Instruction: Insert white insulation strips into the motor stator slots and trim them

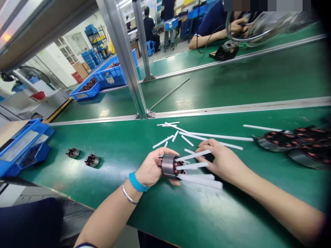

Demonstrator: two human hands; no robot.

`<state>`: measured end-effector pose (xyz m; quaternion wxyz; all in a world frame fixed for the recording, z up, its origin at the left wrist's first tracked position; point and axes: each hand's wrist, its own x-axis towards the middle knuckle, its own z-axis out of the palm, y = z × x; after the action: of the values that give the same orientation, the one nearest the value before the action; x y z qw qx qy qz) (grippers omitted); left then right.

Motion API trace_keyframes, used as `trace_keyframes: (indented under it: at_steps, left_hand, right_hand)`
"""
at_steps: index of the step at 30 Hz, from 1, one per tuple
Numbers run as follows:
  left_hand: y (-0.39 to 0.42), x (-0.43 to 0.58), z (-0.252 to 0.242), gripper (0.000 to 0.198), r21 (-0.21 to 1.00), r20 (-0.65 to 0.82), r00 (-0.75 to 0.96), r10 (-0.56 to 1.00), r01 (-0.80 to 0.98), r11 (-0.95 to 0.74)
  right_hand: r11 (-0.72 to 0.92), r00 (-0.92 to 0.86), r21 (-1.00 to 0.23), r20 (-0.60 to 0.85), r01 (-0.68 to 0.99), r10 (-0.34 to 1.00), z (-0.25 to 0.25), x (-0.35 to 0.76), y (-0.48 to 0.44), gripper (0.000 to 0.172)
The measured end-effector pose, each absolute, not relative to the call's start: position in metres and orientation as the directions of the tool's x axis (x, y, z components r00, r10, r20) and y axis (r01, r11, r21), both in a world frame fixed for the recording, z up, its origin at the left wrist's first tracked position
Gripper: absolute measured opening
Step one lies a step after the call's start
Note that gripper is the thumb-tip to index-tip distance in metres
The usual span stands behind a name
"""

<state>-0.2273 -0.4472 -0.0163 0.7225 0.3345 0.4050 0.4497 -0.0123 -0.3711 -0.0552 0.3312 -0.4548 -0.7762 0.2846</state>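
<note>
My left hand (152,167) is closed around a motor stator (169,167), a dark steel ring with copper windings, held sideways above the bench. Several white strips (200,179) stick out of its right-hand end. Close by on the right, my right hand (219,160) has its fingers curled among the strip ends. A short white strip (190,151) runs to its fingertips and appears pinched there; part of it is hidden. Behind both hands, several loose white strips (217,136) lie scattered on the green bench top (116,137).
Two small stators (92,160) stand on the left. Larger stators (278,140) are grouped at the right. A blue bin (38,153) sits at the left edge. Behind a metal post (124,58) are blue trays of parts (88,86), a thin rod (169,93) and a co-worker's arm (209,39).
</note>
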Motion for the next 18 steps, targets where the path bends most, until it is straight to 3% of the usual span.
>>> trace_keyframes:
  at_steps: [4, 8, 10, 18]
  left_hand:
    - [-0.448, -0.222, -0.02, 0.04, 0.818, -0.296, 0.314, 0.902, -0.405, 0.409]
    - [-0.449, -0.216, -0.026, 0.037, 0.819, -0.343, 0.334, 0.878, -0.352, 0.454]
    - [-0.45, -0.214, -0.029, 0.037, 0.819, -0.356, 0.335, 0.872, -0.337, 0.464]
    - [-0.449, -0.216, -0.04, 0.038, 0.776, -0.368, 0.416, 0.832, -0.355, 0.521]
  right_hand:
    - [0.43, -0.341, -0.796, 0.299, 0.426, 0.891, -0.05, -0.006, -0.375, 0.028]
    - [0.242, -0.568, -0.955, 0.104, 0.174, 0.817, -0.025, 0.007, -0.396, 0.031]
    - [0.143, -0.647, -0.982, 0.03, 0.123, 0.762, -0.015, 0.009, -0.404, 0.03]
    - [-0.171, -0.616, -0.985, -0.154, 0.033, 0.772, -0.009, 0.009, -0.403, 0.032]
